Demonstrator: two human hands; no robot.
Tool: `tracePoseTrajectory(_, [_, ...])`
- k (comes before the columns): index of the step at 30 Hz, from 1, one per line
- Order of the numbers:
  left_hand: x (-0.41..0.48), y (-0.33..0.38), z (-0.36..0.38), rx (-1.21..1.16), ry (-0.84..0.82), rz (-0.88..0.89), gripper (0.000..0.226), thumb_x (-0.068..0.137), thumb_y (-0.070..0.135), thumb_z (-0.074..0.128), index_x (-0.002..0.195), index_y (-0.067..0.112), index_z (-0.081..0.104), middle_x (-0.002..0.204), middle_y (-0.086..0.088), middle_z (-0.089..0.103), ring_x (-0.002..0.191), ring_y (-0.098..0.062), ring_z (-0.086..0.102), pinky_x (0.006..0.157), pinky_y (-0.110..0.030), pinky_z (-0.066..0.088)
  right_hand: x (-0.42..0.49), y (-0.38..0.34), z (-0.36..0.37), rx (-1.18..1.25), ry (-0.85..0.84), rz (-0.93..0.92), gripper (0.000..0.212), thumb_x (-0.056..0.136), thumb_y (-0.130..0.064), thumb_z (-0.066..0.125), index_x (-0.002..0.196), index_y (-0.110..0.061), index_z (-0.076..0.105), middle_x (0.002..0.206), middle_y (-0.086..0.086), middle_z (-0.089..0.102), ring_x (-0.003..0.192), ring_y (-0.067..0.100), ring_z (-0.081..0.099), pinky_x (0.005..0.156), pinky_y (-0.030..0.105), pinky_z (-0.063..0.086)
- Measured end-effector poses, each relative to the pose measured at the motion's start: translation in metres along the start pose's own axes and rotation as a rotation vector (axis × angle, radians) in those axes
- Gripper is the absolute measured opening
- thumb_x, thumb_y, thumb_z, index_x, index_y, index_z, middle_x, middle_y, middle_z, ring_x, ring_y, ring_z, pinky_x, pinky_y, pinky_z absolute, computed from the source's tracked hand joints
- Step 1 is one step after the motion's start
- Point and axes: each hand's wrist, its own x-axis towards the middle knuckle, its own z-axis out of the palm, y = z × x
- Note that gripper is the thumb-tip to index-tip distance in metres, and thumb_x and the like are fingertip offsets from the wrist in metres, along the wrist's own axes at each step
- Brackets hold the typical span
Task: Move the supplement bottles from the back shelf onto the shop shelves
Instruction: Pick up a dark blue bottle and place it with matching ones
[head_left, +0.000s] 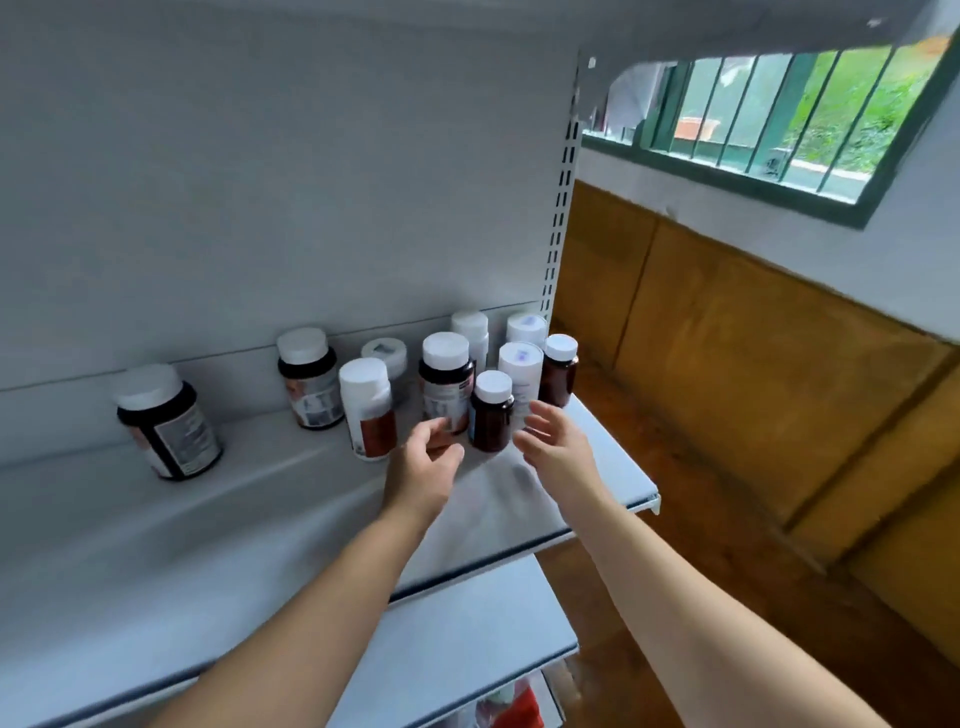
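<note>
- Two bare hands reach over the pale grey metal shelf (291, 499): the left hand (423, 465) and right hand (553, 441) are both spread, gripping nothing.
- Between them stands a small dark brown bottle with a white cap (491, 413), fingertips close on either side.
- Nine more white-capped supplement bottles (447, 382) stand behind and leftward, one large dark one (166, 421) well apart at far left.
- Beyond the shelf's right end, a green barred window (779, 119) sits above brown wood panelling (753, 364).

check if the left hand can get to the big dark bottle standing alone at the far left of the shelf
Probably yes. The big dark bottle stands apart from the others, with bare shelf in front of it. The left hand is open and empty near the cluster, so it would need only a sideways reach.
</note>
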Motion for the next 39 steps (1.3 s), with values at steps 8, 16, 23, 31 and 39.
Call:
tracePoseTrajectory(8, [0.014, 0.007, 0.04, 0.027, 0.16, -0.088, 0.037, 0.082, 0.005, 0.057, 0.118, 0.01, 0.057, 0.117, -0.007, 0.064, 0.109, -0.021, 0.059, 0.1, -0.032, 0.043, 0.04, 0.003, -0.003, -0.024, -0.237, -0.069, 0.055, 0.077, 0.013, 0.06, 0.126, -0.008, 0.048, 0.119, 0.009, 0.059, 0.11, 0.021, 0.055, 0.105, 0.043, 0.041])
tracePoseTrajectory(16, [0.006, 0.008, 0.038, 0.108, 0.195, -0.008, 0.027, 0.077, 0.007, 0.065, 0.104, 0.013, 0.062, 0.101, -0.006, 0.069, 0.097, -0.023, 0.063, 0.092, -0.032, 0.048, 0.034, 0.0, -0.004, 0.061, -0.324, -0.115, 0.05, 0.076, 0.014, 0.06, 0.118, -0.013, 0.05, 0.108, 0.009, 0.061, 0.1, 0.02, 0.058, 0.095, 0.037, 0.046])
tracePoseTrajectory(23, [-0.011, 0.015, 0.013, -0.123, 0.186, 0.1, 0.031, 0.076, 0.002, 0.07, 0.099, 0.022, 0.064, 0.096, -0.006, 0.065, 0.084, -0.013, 0.06, 0.08, -0.017, 0.048, 0.009, -0.02, -0.003, 0.22, -0.332, -0.118, 0.029, 0.078, 0.004, 0.066, 0.097, -0.015, 0.054, 0.095, 0.005, 0.064, 0.082, 0.006, 0.062, 0.069, 0.013, 0.05])
tracePoseTrajectory(31, [-0.038, 0.037, -0.003, -0.276, 0.096, 0.152, 0.027, 0.077, -0.005, 0.065, 0.093, 0.015, 0.056, 0.09, 0.0, 0.066, 0.074, 0.002, 0.065, 0.071, -0.016, 0.053, -0.011, -0.037, 0.016, 0.426, -0.492, -0.07, 0.025, 0.084, -0.004, 0.062, 0.108, -0.005, 0.062, 0.097, 0.011, 0.066, 0.089, 0.021, 0.06, 0.077, 0.03, 0.049])
tracePoseTrajectory(39, [-0.053, 0.041, -0.031, -0.401, 0.11, 0.1, 0.023, 0.084, 0.001, 0.059, 0.096, 0.02, 0.059, 0.091, 0.003, 0.065, 0.087, -0.014, 0.058, 0.075, -0.026, 0.045, -0.018, -0.046, 0.036, 0.64, -0.566, 0.05, 0.035, 0.093, -0.012, 0.044, 0.124, 0.004, 0.051, 0.113, 0.021, 0.061, 0.099, 0.034, 0.06, 0.079, 0.04, 0.055])
